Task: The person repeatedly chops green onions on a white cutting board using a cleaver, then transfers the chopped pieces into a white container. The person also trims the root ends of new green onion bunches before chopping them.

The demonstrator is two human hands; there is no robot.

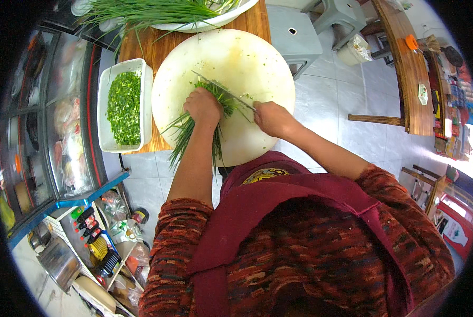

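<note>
My left hand [203, 106] presses a bunch of long green chives [177, 136] against a round white cutting board [256, 63]. The stalks trail toward me past the board's near edge, under my forearm. In my right hand [275, 118] is the handle of a kitchen knife [224, 90], seen nearly edge-on. Its blade slants across the bunch just beyond my left fingers, with cut green ends on both sides of it. Left of the board, a white rectangular tub [146, 107] holds a heap of finely chopped greens [124, 109].
More uncut chives [153, 12] overhang a white basin [220, 21] at the far side of the wooden table [260, 20]. Grey plastic stools [294, 37] stand beyond the board to the right. A glass-fronted display case [68, 119] borders the left side.
</note>
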